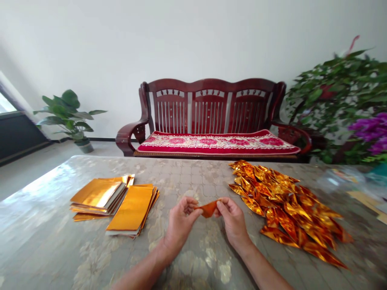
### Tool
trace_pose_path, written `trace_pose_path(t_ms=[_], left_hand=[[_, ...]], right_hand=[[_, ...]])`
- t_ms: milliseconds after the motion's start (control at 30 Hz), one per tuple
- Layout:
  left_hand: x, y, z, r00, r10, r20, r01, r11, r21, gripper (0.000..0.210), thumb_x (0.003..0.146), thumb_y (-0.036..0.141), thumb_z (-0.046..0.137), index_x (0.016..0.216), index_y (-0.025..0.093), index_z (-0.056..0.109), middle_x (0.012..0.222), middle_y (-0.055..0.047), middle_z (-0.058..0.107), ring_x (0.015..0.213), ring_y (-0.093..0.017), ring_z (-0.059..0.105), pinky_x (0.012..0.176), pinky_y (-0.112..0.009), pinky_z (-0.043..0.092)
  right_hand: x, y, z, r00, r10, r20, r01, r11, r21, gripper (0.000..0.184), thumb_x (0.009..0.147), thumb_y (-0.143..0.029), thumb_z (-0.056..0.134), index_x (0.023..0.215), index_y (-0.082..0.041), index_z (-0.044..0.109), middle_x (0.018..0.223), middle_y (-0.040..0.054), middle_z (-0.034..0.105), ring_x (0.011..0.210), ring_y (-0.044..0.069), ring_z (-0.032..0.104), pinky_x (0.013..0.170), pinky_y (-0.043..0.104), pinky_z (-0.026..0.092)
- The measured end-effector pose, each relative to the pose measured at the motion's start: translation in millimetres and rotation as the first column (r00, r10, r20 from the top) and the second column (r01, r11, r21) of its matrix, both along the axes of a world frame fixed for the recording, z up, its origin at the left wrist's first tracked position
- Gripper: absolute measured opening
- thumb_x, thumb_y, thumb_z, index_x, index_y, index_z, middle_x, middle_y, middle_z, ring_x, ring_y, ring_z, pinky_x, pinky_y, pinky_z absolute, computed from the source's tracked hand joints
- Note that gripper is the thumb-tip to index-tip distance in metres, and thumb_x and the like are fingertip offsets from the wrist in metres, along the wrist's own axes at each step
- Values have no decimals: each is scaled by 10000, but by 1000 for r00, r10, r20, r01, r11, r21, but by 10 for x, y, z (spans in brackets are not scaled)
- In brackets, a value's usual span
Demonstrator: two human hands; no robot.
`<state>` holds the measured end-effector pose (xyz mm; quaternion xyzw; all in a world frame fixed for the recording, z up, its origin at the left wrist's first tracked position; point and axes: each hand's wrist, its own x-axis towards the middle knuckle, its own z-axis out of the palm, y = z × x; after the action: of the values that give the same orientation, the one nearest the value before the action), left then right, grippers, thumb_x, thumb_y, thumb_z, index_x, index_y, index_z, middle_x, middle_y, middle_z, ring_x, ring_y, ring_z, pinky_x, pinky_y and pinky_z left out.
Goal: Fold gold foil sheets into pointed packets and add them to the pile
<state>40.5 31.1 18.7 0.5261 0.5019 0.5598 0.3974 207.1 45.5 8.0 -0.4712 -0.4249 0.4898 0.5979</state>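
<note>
Two bare hands share one folded piece of orange-gold foil paper (209,210) above the middle of a patterned tablecloth (187,177). The left hand (181,219) pinches its left end between thumb and fingers; the right hand (234,220) pinches the opposite end the same way.

To the left lie two stacks of flat gold foil sheets: the farther stack (96,192) is loosely squared, and the nearer stack (130,209) sits against or just beside it; which, I cannot tell. On the right, a heap of pointed foil folds (281,205) spreads close to the right hand and forearm, taking up much of that side. Past it, near the table's right edge, are a clear plastic bag (340,179) and a tan flat piece (367,204), both blurred.

Beyond the table stands a carved dark-red wooden bench (210,110) with a red floral seat pad (208,141), between a potted broad-leaved plant (69,114) and a leafy green plant (338,86) near purple flowers (370,131).
</note>
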Motion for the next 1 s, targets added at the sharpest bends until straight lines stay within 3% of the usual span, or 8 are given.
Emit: trace_pose_path(t_ms=[167,433,600,733,867,1000], left_hand=[[64,-41,91,991,30,134,-29,1000,-12,287,669,266,754,896,176,604,730,1,679,667,-144,648,644,-238,513],[23,-116,184,977,173,-125,-161,982,98,127,715,249,715,769,194,614,666,29,638,614,-132,598,624,-236,480],[-15,-28,146,967,224,-120,-209,970,126,151,743,267,683,739,199,548,666,43,565,616,-120,547,614,-221,449],[-46,80,57,981,191,-39,-190,981,40,212,748,299,679,770,208,489,664,67,512,590,-107,533,577,-205,430],[-66,140,-30,996,91,-1,-91,995,-30,207,770,309,640,751,213,457,622,75,504,556,-113,552,547,-207,428],[-119,184,-76,998,39,-54,-40,999,-16,131,748,275,629,735,194,527,649,49,569,594,-121,581,585,-215,451]], right_hand=[[-40,-10,1,999,14,-52,-15,1000,-15,375,717,-522,755,844,-200,613,634,-10,650,576,158,581,569,272,471],[-64,-32,20,997,23,-79,-25,999,-22,384,708,-525,765,847,-195,624,697,22,686,634,179,627,605,294,511],[-74,-62,37,997,25,-73,-26,999,-20,374,695,-513,783,835,-215,606,686,7,682,634,189,642,604,302,522],[-96,-67,25,998,27,-48,-28,999,-24,367,693,-511,788,793,-217,593,643,3,672,601,186,630,585,304,523],[-114,-53,4,999,35,-16,-36,998,-55,386,685,-528,787,756,-216,572,616,14,671,575,186,622,563,305,523],[-104,-39,-10,1000,11,2,-11,995,-96,386,670,-521,789,739,-219,558,594,9,666,559,184,619,547,296,517]])
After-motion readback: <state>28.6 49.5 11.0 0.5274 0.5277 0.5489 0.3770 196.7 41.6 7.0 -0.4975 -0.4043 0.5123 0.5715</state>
